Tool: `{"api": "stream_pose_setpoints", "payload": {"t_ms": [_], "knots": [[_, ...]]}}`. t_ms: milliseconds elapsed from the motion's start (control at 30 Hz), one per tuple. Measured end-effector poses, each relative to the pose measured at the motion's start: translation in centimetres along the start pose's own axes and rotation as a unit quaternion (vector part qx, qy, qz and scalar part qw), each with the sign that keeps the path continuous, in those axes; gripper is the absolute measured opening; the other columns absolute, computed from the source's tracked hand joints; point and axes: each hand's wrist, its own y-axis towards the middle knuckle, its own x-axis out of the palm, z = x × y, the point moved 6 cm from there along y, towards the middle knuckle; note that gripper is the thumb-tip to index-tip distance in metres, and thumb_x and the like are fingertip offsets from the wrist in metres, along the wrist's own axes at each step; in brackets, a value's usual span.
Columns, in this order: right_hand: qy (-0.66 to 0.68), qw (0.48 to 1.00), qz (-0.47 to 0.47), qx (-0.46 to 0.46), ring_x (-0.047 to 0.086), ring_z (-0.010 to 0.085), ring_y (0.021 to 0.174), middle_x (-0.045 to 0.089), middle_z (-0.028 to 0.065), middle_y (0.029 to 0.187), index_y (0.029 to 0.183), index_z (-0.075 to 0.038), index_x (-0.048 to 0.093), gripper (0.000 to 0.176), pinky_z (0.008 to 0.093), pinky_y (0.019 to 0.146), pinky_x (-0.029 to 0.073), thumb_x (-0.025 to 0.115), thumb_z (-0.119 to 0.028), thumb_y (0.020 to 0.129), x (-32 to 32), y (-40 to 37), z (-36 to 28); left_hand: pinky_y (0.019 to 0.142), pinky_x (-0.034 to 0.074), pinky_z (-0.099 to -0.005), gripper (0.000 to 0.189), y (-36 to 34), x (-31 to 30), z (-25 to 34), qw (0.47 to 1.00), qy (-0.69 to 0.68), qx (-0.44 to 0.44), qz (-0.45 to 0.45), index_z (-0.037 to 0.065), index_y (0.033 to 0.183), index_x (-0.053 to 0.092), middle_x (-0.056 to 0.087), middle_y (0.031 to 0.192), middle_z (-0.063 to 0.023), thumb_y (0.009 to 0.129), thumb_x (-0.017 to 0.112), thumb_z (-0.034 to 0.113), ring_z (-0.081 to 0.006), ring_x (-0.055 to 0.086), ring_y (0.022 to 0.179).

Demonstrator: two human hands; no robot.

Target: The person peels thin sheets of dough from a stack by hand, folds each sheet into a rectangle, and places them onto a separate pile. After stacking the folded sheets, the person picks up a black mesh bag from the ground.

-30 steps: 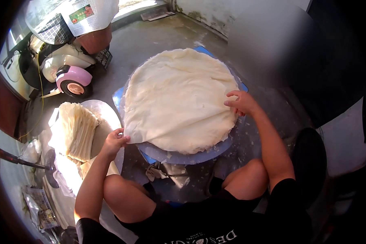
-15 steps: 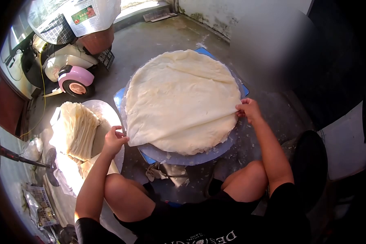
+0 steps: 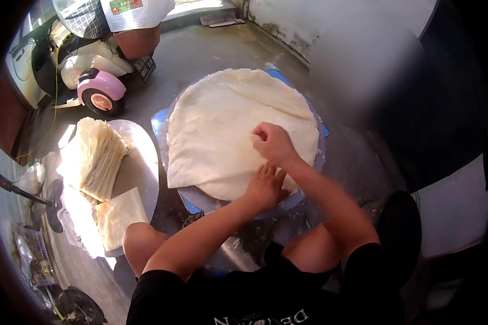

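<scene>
A broad round stack of thin pale dough sheets [image 3: 217, 130] lies in front of me, its top sheet's edge hanging out at the lower left. My left hand [image 3: 265, 187] rests on the near right part of the dough with its fingers stretched out. Just beyond it, my right hand [image 3: 274, 143] is over the dough, fingers curled closed and slightly blurred. Whatever they may hold is hidden. Under the dough is a round grey board [image 3: 192, 196] on a blue support [image 3: 160, 122].
To the left, a round white board [image 3: 146, 162] bears a tall pile of cut dough sheets [image 3: 95, 157] and a flat square piece [image 3: 119, 216]. A pink-and-white scooter [image 3: 100, 92] stands beyond. A crate [image 3: 38, 260] sits at lower left.
My left hand has let go of the sheet's left corner and moved right onto the dough. My right hand has left the right edge and moved inward. The view has shifted slightly.
</scene>
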Motion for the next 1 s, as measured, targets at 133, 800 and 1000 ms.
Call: {"api": "stream_pose_setpoints", "payload": {"t_ms": [133, 800, 1000], "knots": [[-0.194, 0.976, -0.101, -0.02, 0.066, 0.038, 0.085, 0.07, 0.0173, 0.088, 0.092, -0.007, 0.066, 0.016, 0.0472, 0.076, 0.051, 0.06, -0.014, 0.078, 8.4, -1.2, -0.5, 0.111, 0.034, -0.0457, 0.057, -1.6, 1.8, -0.1, 0.992, 0.037, 0.081, 0.09, 0.002, 0.141, 0.047, 0.045, 0.14, -0.0298, 0.091, 0.059, 0.027, -0.0405, 0.045, 0.131], [-0.299, 0.865, -0.193, -0.353, 0.056, 0.025, 0.118, 0.059, 0.0065, 0.127, 0.1, -0.013, 0.074, 0.022, 0.0399, 0.09, 0.05, 0.073, -0.008, 0.079, -1.6, 7.9, 0.9, 0.116, 0.032, -0.0477, 0.059, -3.4, -1.8, -0.4, 0.994, 0.005, 0.042, 0.102, 0.002, 0.13, 0.055, 0.049, 0.139, -0.0245, 0.086, 0.07, 0.038, -0.0386, 0.042, 0.136], [-0.313, 0.902, -0.217, -0.201, 0.058, 0.0262, 0.113, 0.064, 0.0053, 0.117, 0.078, -0.011, 0.074, 0.005, 0.0387, 0.086, 0.051, 0.076, -0.015, 0.077, 1.8, 12.9, 1.5, 0.1, 0.043, -0.0456, 0.044, -3.6, -2.9, -0.1, 0.99, -0.036, 0.062, 0.121, 0.004, 0.115, 0.058, 0.058, 0.12, -0.0165, 0.079, 0.075, 0.023, -0.0357, 0.054, 0.117]]}}
